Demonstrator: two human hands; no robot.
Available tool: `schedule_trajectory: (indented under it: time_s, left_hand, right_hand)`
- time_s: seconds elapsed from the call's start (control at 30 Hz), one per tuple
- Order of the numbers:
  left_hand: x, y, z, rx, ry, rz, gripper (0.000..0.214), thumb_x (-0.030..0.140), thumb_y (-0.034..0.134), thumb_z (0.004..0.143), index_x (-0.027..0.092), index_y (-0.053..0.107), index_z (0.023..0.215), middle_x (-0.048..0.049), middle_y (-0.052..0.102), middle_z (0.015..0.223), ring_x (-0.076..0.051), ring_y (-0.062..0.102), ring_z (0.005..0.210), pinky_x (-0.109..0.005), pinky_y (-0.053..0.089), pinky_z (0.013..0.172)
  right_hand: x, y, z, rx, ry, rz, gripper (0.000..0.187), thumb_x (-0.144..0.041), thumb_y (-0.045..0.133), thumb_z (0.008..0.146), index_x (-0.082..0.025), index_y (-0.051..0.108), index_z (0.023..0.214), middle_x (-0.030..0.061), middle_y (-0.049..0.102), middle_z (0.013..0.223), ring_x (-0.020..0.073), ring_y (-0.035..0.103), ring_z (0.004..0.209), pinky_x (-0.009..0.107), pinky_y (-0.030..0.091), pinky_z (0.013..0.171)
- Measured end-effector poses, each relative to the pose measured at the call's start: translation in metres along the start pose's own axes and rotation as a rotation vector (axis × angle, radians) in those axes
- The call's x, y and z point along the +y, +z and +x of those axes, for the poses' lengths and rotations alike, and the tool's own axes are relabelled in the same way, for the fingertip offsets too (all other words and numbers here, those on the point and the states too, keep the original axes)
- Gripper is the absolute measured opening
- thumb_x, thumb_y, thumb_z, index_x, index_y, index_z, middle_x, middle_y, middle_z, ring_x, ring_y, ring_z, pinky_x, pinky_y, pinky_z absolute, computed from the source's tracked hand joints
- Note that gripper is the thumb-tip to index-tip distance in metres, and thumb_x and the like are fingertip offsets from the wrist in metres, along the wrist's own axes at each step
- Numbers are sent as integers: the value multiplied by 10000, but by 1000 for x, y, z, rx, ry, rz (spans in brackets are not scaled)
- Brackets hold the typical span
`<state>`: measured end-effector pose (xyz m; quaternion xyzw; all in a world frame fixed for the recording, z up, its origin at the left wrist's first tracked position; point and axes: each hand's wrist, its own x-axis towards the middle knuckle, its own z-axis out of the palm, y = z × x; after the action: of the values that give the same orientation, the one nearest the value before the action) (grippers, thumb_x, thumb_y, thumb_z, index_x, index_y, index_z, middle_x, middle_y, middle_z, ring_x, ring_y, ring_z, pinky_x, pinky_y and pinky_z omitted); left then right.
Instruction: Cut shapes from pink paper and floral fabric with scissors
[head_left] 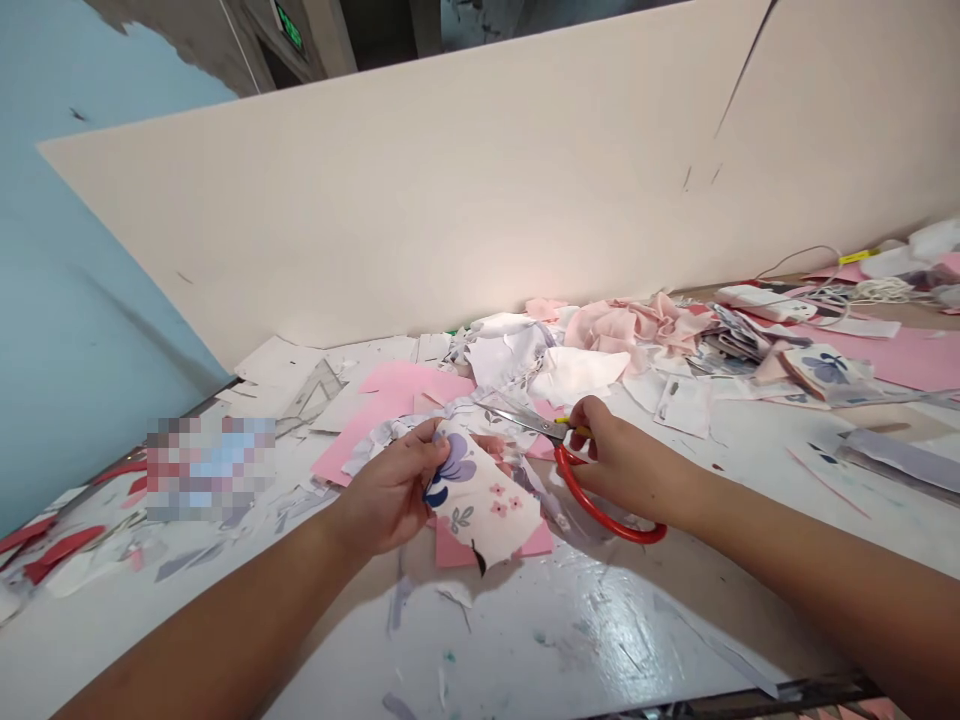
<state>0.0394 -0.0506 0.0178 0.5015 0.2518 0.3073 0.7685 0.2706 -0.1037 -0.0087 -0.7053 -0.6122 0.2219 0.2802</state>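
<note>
My left hand (390,490) is closed on a floral fabric piece (484,500), white with purple flowers and small pink ones, backed by pink card. It holds the piece just above the white table (570,620). My right hand (626,460) grips red-handled scissors (592,490), fingers through the loops. The metal blades point left toward the top edge of the fabric piece and lie close to it.
Pink paper sheets (405,390), white scraps and a heap of pink cloth (637,325) lie behind the hands. More floral pieces (825,370), cables and a grey ruler (900,460) sit at the right. A tall beige board (487,180) stands along the table's back.
</note>
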Motion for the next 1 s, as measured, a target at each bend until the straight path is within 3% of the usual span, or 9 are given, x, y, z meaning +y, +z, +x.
schedule_trajectory:
  time_s: [0.17,0.33,0.63,0.8,0.9,0.97,1.0]
  left_hand:
    - [-4,-1,1,11,54,56,85,255,563,753,179,583,784,-49,611,896,-119,558,636,-243,457,562]
    - [-6,-3,1,68,84,60,89,254,582,743,181,574,794,-5,547,716,-98,525,601,-211,434,535]
    - [-8,2,0,121,156,85,131,279,612,722,172,537,725,20,504,642,-73,490,555,-189,402,520]
    - [-9,4,-1,222,209,50,116,257,607,727,181,525,696,38,496,636,-56,476,576,-163,400,542]
    - [-10,5,-2,322,237,87,149,288,607,725,182,511,685,52,474,604,-39,423,521,-143,373,503]
    - [-11,6,-4,392,270,211,151,318,580,745,189,508,709,51,482,608,-43,425,518,-147,377,501]
    - [-11,7,-6,406,306,319,139,320,552,767,193,509,730,44,499,626,-51,447,536,-156,390,513]
  right_hand:
    - [-1,1,2,49,-20,-443,256,-226,503,657,-188,414,894,88,557,818,259,527,796,302,361,588]
    - [1,-3,4,55,-77,-536,223,-266,445,704,-179,453,909,112,564,902,296,454,994,349,359,726]
    - [-9,-13,1,76,22,-866,343,-453,373,783,-207,520,973,87,577,672,254,563,627,282,299,497]
    - [-5,-22,4,24,54,-819,260,-371,361,807,-208,552,872,67,593,652,217,557,575,250,265,452]
    - [-5,-30,5,94,54,-752,203,-315,403,785,-214,549,883,51,597,658,203,542,574,245,254,446]
    - [-9,-31,2,148,0,-597,212,-362,409,793,-208,549,837,40,586,641,184,525,556,248,258,452]
    - [-12,-30,-2,102,-26,-439,254,-412,406,798,-200,545,798,36,580,633,170,520,546,249,270,457]
